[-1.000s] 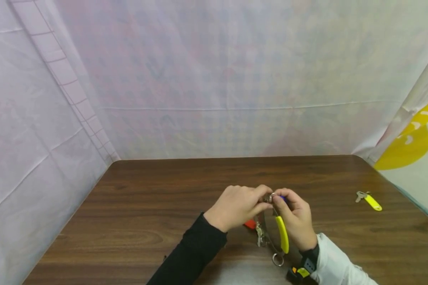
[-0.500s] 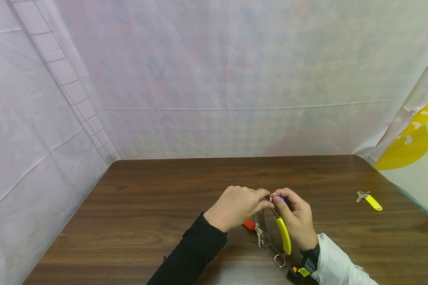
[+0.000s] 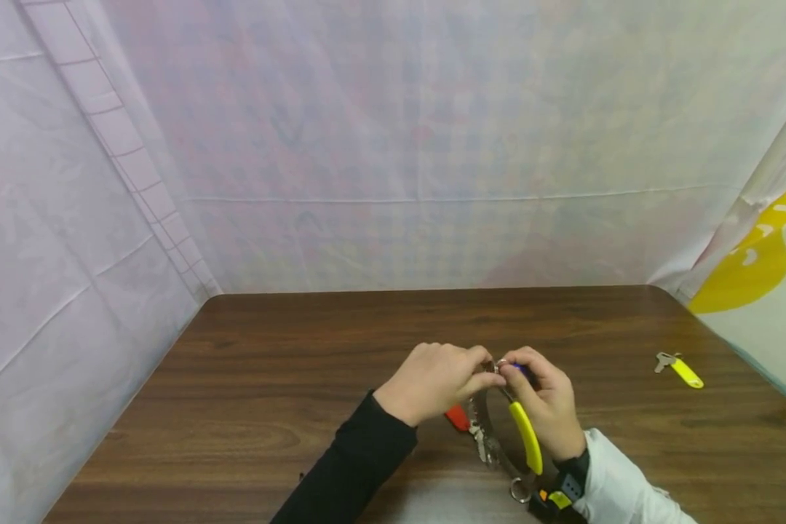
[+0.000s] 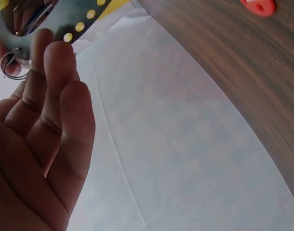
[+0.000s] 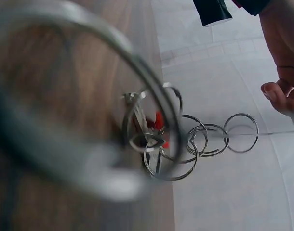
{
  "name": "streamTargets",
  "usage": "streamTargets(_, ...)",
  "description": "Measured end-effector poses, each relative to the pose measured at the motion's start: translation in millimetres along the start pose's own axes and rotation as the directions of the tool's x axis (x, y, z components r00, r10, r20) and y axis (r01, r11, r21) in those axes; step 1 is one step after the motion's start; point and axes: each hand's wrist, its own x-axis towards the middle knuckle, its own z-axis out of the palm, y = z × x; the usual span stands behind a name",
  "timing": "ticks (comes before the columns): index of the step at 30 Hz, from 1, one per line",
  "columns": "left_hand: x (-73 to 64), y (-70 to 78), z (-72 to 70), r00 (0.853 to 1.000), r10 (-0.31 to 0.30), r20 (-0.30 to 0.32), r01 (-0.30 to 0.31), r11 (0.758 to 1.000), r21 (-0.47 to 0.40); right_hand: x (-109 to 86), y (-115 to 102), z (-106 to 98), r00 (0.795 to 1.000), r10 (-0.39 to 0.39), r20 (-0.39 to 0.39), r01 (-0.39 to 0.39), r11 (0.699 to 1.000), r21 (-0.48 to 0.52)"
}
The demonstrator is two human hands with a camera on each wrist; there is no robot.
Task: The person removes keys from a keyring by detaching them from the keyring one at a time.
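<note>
My left hand (image 3: 442, 382) and right hand (image 3: 544, 397) meet above the table, fingertips almost touching around a small metal ring (image 3: 500, 366). Between left thumb and fingers I pinch the top of a loop-shaped key holder. It has a dark band (image 4: 55, 41) with a row of round yellow dots and a curved yellow grip (image 3: 528, 438). My right thumb and finger pinch a small blue tag (image 3: 520, 370), mostly hidden by them. Several split rings (image 5: 241, 133) hang from the loop. A red tag (image 3: 458, 417) with a key (image 3: 478, 441) dangles below my left hand.
A yellow key tag (image 3: 688, 372) with a key (image 3: 663, 361) lies at the right side of the brown table (image 3: 268, 364). White cloth (image 3: 380, 145) walls in the back and left. A dark watch-like band (image 3: 570, 480) circles the right wrist.
The lower part of the key holder, with its yellow grip and bottom ring, has swung slightly right and down. Both hands keep their place, with only small finger shifts at the ring.
</note>
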Motion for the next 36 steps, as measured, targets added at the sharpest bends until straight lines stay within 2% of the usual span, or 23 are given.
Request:
streamTargets(4,-0.4,0.0,0.3,1.0,-0.014,0.016,0.014,1.0,0.019,-0.9,-2,1,0.998,0.055,-0.007,-0.055,0.998,-0.006)
streamTargets(9,-0.3,0.2,1.1,1.0,-0.001,0.019,-0.001,0.997,0.072,-0.7,0,0,0.999,0.034,-0.008,-0.034,0.998,0.05)
streamTargets(13,-0.2,0.6,1.9,0.999,0.012,0.034,-0.014,0.998,0.066,1.0,2,0,1.0,-0.019,-0.009,0.019,0.998,0.058)
streamTargets(19,-0.7,1.5,2.3,0.995,-0.006,0.1,0.008,1.0,-0.023,3.1,6,-4,0.992,-0.122,0.002,0.122,0.991,-0.06)
streamTargets(22,-1.4,1.8,2.5,0.992,-0.018,0.126,0.026,0.998,-0.056,5.8,7,-8,0.978,-0.207,0.03,0.209,0.968,-0.137)
streamTargets(27,-2.1,1.4,3.2,0.989,-0.012,0.144,0.023,0.997,-0.072,13.0,4,-12,0.94,-0.33,0.088,0.342,0.915,-0.216)
streamTargets(30,-2.0,0.9,3.3,0.99,-0.013,0.143,0.021,0.998,-0.057,15.3,2,-13,0.929,-0.356,0.103,0.371,0.897,-0.239)
streamTargets(36,-2.2,-0.9,2.4,0.994,-0.011,0.113,0.01,1.0,0.009,15.4,1,-14,0.927,-0.364,0.096,0.376,0.893,-0.247)
